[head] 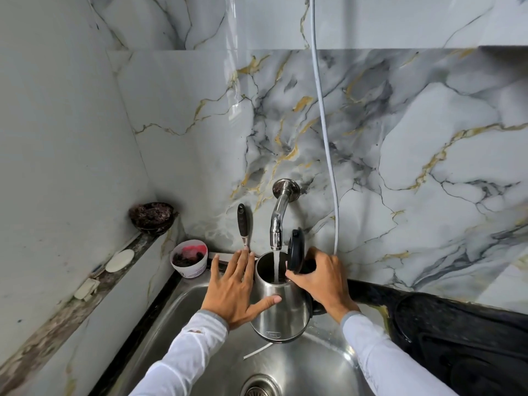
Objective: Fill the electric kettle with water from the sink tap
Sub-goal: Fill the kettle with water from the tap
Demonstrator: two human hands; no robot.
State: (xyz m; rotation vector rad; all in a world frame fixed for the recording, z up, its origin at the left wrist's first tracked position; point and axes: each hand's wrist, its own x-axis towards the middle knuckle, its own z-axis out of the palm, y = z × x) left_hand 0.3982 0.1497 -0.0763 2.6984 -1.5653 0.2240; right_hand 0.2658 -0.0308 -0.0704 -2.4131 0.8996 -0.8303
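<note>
Steel sink (308,364) fills the lower frame, and the kettle (281,307) is held above the basin, right under the tap (276,224), lid (295,250) flipped upright. Water (276,267) is streaming straight into the open mouth. Right hand (323,278) is wrapped tight around the black handle on the kettle's right side, wrist bent inward. Left hand (237,287) is spread flat, fingers fanned upward, thumb resting against the kettle's steel wall. Small white cup (190,260) sits at the sink's back-left corner.
</note>
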